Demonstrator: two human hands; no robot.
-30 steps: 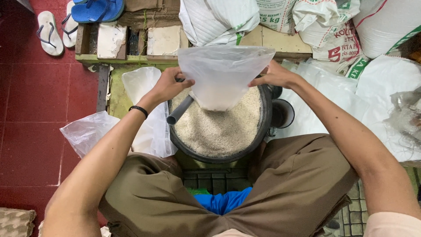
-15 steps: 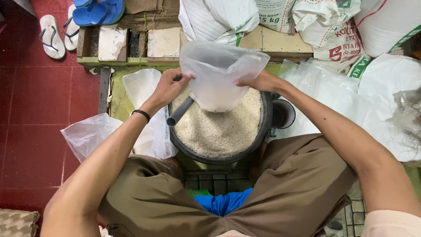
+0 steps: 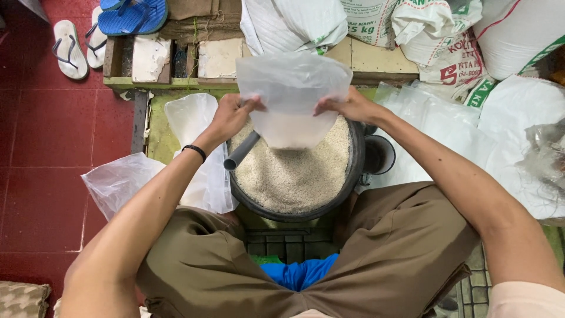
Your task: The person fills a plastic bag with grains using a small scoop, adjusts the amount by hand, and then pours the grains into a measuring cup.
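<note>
A clear plastic bag [image 3: 291,97] hangs open-mouthed over a black basin [image 3: 352,176] heaped with white rice [image 3: 294,174]. My left hand [image 3: 232,115] pinches the bag's left edge and my right hand [image 3: 347,106] pinches its right edge. The bag's bottom rests on or just above the rice. A grey pipe-like scoop handle [image 3: 241,152] sticks out of the rice at the basin's left rim, just below my left hand. A black band circles my left wrist.
Loose clear plastic bags [image 3: 194,153] lie left of the basin, with more plastic sheets [image 3: 447,135] on the right. White woven sacks [image 3: 435,35] are stacked behind. Sandals [image 3: 70,47] lie on the red tiled floor at far left. A small black container [image 3: 379,154] sits beside the basin.
Both hands have drawn closer together, narrowing the bag's mouth. The bag has puffed up and shifted slightly left over the rice.
</note>
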